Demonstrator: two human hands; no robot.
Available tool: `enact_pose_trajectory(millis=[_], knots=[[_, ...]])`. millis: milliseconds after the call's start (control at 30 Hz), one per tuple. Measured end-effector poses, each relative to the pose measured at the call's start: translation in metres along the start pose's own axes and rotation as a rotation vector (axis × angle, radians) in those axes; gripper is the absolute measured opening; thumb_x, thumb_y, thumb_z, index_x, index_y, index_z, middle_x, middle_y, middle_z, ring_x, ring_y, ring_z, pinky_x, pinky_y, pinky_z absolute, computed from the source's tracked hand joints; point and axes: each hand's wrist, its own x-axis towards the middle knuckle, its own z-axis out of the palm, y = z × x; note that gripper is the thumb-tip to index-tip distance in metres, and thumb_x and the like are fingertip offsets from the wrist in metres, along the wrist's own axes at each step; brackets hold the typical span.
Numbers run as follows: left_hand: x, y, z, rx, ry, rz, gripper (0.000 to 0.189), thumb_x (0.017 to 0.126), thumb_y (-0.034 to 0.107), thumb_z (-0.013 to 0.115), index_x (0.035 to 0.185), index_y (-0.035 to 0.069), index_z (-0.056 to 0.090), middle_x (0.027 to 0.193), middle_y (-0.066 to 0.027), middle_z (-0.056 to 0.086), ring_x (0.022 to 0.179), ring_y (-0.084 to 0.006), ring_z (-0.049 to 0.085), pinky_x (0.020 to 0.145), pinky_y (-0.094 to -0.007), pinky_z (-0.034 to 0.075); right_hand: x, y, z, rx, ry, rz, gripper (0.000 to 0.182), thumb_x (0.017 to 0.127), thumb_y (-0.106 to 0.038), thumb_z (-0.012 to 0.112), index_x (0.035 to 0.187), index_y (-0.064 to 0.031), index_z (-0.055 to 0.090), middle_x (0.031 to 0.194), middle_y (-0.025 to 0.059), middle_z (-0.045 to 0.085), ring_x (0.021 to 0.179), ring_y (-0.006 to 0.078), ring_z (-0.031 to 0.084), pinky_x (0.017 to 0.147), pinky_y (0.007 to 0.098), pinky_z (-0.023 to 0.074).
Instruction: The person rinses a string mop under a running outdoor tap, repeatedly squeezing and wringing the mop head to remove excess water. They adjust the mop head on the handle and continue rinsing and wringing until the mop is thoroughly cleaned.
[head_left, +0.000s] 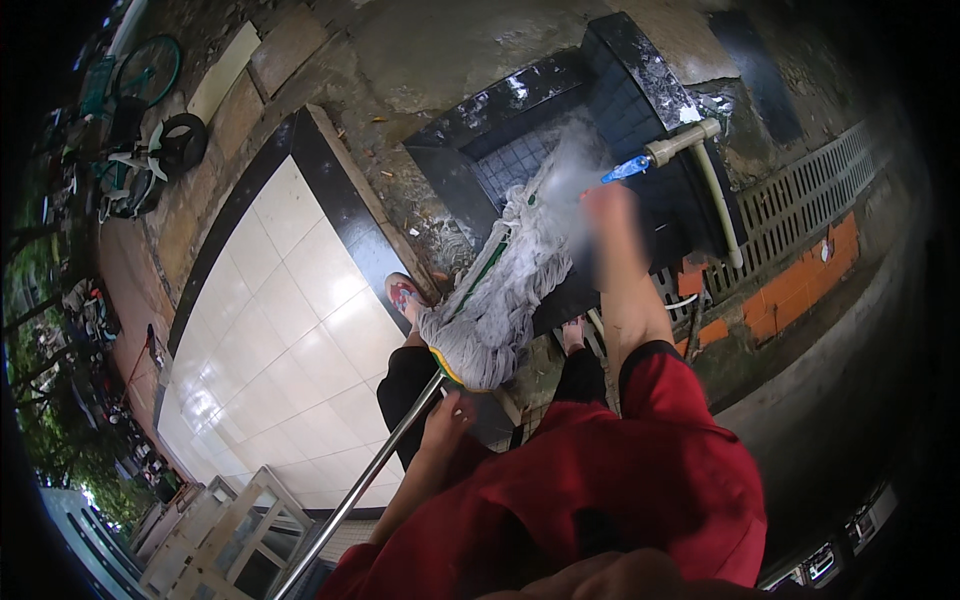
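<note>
A string mop's grey-white head (499, 315) spans the rim of a dark-tiled basin (517, 161), its strands trailing into it. Whitish blurred spray spreads over the strands below a tap with a blue lever (626, 169). My right hand (611, 206) reaches up to the tap, its fingers blurred; whether they touch the lever is unclear. The mop's metal handle (367, 480) slants down to the lower left. Beside it, just below the mop's green-and-yellow head fitting (450, 369), is my left hand (448, 420), fingers bent; its grip cannot be made out.
A beige water pipe (716, 202) runs along the basin's right side, close to a slotted drain grate (810, 199). Orange bricks (802, 277) line the grate. On the left lies a glossy cream-tiled platform (277, 300) with a black border. Parked bicycles (142, 142) stand beyond it.
</note>
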Motion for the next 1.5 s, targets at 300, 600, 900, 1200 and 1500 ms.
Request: enact_pose_trajectory(millis=[300, 600, 900, 1200, 1500], knots=[[-0.002, 0.098, 0.173, -0.028, -0.381, 0.128, 0.051, 0.091, 0.041, 0.045, 0.120, 0.000, 0.047, 0.119, -0.0161, 0.053, 0.107, -0.0284, 0.052, 0.095, -0.0419, 0.039, -0.033, 0.032, -0.019, 0.043, -0.357, 0.108, 0.012, 0.087, -0.015, 0.051, 0.082, -0.0052, 0.056, 0.071, 0.0051, 0.057, 0.062, 0.0173, 0.057, 0.061, 0.0309, 0.0523], [0.090, 0.113, 0.310, -0.261, -0.859, -0.053, 0.091, 0.075, 0.073, 0.042, 0.132, 0.004, 0.030, 0.132, -0.0174, 0.037, 0.123, -0.0310, 0.035, 0.104, -0.0477, 0.026, -0.150, 0.026, 0.012, -1.176, -0.457, -0.672, 0.051, 0.091, -0.039, 0.040, 0.133, -0.0094, 0.036, 0.140, 0.0150, 0.030, 0.130, 0.0300, 0.028, 0.104, 0.0428, 0.0211], [0.062, 0.110, 0.303, -0.125, -0.579, -0.017, 0.081, 0.078, 0.069, 0.042, 0.140, 0.020, 0.022, 0.139, -0.0175, 0.024, 0.127, -0.0390, 0.025, 0.101, -0.0556, 0.025, -0.035, -0.011, -0.006, -0.010, -0.019, 0.171, 0.028, 0.088, -0.026, 0.050, 0.105, -0.0035, 0.054, 0.100, 0.0120, 0.057, 0.087, 0.0222, 0.053, 0.074, 0.0383, 0.0458], [0.124, 0.111, 0.282, -0.117, -0.535, 0.125, 0.075, 0.084, 0.064, 0.035, 0.139, 0.014, 0.021, 0.136, -0.0181, 0.030, 0.120, -0.0391, 0.036, 0.096, -0.0533, 0.033, -0.210, 0.001, 0.037, -0.571, -0.645, -0.531, 0.032, 0.089, -0.028, 0.054, 0.113, -0.0070, 0.056, 0.117, 0.0085, 0.053, 0.108, 0.0195, 0.049, 0.095, 0.0322, 0.0361], [-0.062, 0.095, 0.293, -0.307, -0.827, -0.065, 0.078, 0.082, 0.064, 0.040, 0.141, 0.017, 0.016, 0.139, -0.0195, 0.027, 0.123, -0.0415, 0.033, 0.097, -0.0569, 0.033, -0.260, -0.051, 0.012, -1.562, -0.407, -0.670, 0.064, 0.085, -0.058, 0.037, 0.124, -0.0084, 0.049, 0.137, 0.0142, 0.036, 0.128, 0.0322, 0.030, 0.102, 0.0532, 0.0219]])
